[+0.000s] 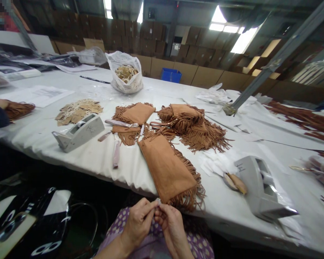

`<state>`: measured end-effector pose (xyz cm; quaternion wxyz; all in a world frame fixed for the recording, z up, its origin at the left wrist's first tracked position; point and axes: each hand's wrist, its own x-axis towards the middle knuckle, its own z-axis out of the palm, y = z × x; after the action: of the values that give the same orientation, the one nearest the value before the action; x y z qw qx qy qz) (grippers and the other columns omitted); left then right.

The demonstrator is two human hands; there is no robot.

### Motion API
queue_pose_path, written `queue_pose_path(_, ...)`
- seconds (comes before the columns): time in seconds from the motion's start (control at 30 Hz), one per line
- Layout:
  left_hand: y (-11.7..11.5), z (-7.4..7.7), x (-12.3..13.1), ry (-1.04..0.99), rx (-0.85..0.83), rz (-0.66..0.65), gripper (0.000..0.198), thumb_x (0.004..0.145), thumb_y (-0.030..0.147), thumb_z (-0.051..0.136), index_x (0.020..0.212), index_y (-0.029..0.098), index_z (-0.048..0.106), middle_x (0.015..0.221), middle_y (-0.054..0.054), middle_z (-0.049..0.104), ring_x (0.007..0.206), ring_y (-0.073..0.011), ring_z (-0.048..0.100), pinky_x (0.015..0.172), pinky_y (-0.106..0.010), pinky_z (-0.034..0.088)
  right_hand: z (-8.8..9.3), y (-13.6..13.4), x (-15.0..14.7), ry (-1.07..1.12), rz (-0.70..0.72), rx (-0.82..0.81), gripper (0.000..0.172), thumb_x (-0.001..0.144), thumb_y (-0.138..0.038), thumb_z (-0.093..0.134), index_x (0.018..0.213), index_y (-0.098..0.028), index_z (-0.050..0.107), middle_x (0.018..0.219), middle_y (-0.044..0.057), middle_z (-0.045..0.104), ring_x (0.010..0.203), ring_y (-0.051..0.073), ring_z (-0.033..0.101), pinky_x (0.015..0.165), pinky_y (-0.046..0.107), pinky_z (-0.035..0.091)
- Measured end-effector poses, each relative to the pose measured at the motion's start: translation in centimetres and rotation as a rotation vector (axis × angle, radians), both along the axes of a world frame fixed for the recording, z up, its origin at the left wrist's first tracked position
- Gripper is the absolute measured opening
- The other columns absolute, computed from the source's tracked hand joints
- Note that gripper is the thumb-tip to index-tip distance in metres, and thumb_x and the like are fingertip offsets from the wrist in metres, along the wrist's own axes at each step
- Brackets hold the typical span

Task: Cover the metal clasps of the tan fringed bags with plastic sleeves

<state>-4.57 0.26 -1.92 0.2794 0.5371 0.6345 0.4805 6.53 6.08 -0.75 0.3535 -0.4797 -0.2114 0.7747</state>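
Tan fringed pouch (164, 165), left of the right tape dispenser (261, 190), looks light, soft, floppy, best gripped flat, not by fringe (190, 196); left hand (140, 217) and right hand (171, 223), also left of dispenser, pinch a tiny pale bit (158, 201) between fingertips.

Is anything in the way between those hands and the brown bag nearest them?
Nothing visible. The left hand and right hand meet close by the near corner of the bag; one tape dispenser stands off to the right.
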Motion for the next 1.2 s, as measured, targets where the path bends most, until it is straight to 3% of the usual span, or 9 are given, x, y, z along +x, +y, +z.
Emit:
queue_pose_path(0.13, -0.2, 0.3, 0.0, 0.064, 0.034, -0.035, 0.034, 0.089, 0.017, 0.042, 0.111, 0.024, 0.067, 0.076, -0.005, 0.059, 0.069, -0.015, 0.059, 0.064, -0.023, 0.047, 0.1, -0.2, 0.1, 0.005, 0.02, 0.026, 0.031, 0.054, -0.034, 0.085, 0.062, -0.011, 0.067, 0.058, 0.003, 0.064, 0.053, 0.011, 0.056, 0.052, 0.021, 0.045)
queue_pose_path(0.33, -0.4, 0.5, 0.1, 0.075, 0.087, -0.053, 0.03, 0.09, 0.015, 0.042, 0.101, 0.022, 0.07, 0.076, -0.005, 0.06, 0.069, -0.0133, 0.059, 0.062, -0.021, 0.048, -0.2, -0.3, 0.1, 0.027, 0.069, 0.116, 0.031, 0.057, -0.036, 0.084, 0.06, -0.011, 0.065, 0.051, 0.001, 0.06, 0.045, 0.008, 0.049, 0.046, 0.019, 0.036)
queue_pose_path(0.63, -0.6, -0.6, 0.5, 0.045, 0.322, -0.043, 0.03, 0.087, 0.005, 0.045, 0.1, 0.021, 0.067, 0.082, -0.005, 0.059, 0.072, -0.0117, 0.059, 0.063, -0.02, 0.05, -0.9, -0.6, 0.2, 0.077, 0.044, 0.139, 0.028, 0.06, -0.034, 0.082, 0.06, -0.014, 0.064, 0.053, -0.002, 0.057, 0.05, 0.009, 0.045, 0.049, 0.02, 0.036)
queue_pose_path(0.8, -1.3, -1.6, 0.5, 0.098, 0.379, -0.08, 0.035, 0.086, 0.001, 0.044, 0.111, 0.02, 0.06, 0.097, -0.009, 0.062, 0.089, -0.015, 0.062, 0.076, -0.024, 0.053, -2.0, -0.6, 0.3, -0.003, 0.012, 0.196, 0.029, 0.06, -0.036, 0.082, 0.061, -0.014, 0.062, 0.054, -0.003, 0.057, 0.051, 0.009, 0.046, 0.051, 0.02, 0.037)
queue_pose_path(0.9, -2.1, -2.1, 0.4, 0.112, 0.342, -0.057, 0.039, 0.086, 0.002, 0.045, 0.122, 0.018, 0.049, 0.104, -0.009, 0.066, 0.097, -0.0157, 0.063, 0.082, -0.023, 0.052, -2.9, -0.6, 0.6, -0.086, 0.057, 0.269, 0.03, 0.065, -0.039, 0.078, 0.06, -0.015, 0.06, 0.05, -0.003, 0.054, 0.048, 0.009, 0.045, 0.049, 0.021, 0.036)
queue_pose_path(1.0, -3.0, -2.2, 0.1, 0.134, 0.28, -0.047, 0.036, 0.087, 0.005, 0.044, 0.12, 0.02, 0.049, 0.104, -0.007, 0.068, 0.097, -0.0151, 0.064, 0.084, -0.023, 0.051, -3.2, -0.7, 0.8, -0.16, 0.086, 0.317, 0.031, 0.068, -0.041, 0.075, 0.06, -0.015, 0.059, 0.049, -0.003, 0.054, 0.047, 0.009, 0.045, 0.048, 0.021, 0.036)
queue_pose_path(1.1, -3.4, -1.1, -0.4, 0.096, 0.152, -0.051, 0.027, 0.087, 0.016, 0.049, 0.113, 0.022, 0.054, 0.101, -0.005, 0.068, 0.094, -0.0175, 0.063, 0.083, -0.027, 0.05, -2.7, -0.7, 0.8, -0.231, 0.084, 0.357, 0.033, 0.069, -0.043, 0.073, 0.061, -0.015, 0.058, 0.049, -0.003, 0.053, 0.047, 0.01, 0.045, 0.048, 0.022, 0.037)
queue_pose_path(1.2, -2.6, 0.8, -0.8, -0.131, -0.054, 0.002, 0.028, 0.088, 0.035, 0.048, 0.112, 0.021, 0.055, 0.105, -0.008, 0.066, 0.099, -0.0214, 0.061, 0.086, -0.033, 0.048, -2.0, -0.6, 0.5, -0.295, 0.08, 0.38, 0.033, 0.069, -0.045, 0.072, 0.061, -0.015, 0.059, 0.05, -0.002, 0.053, 0.048, 0.01, 0.045, 0.048, 0.022, 0.037)
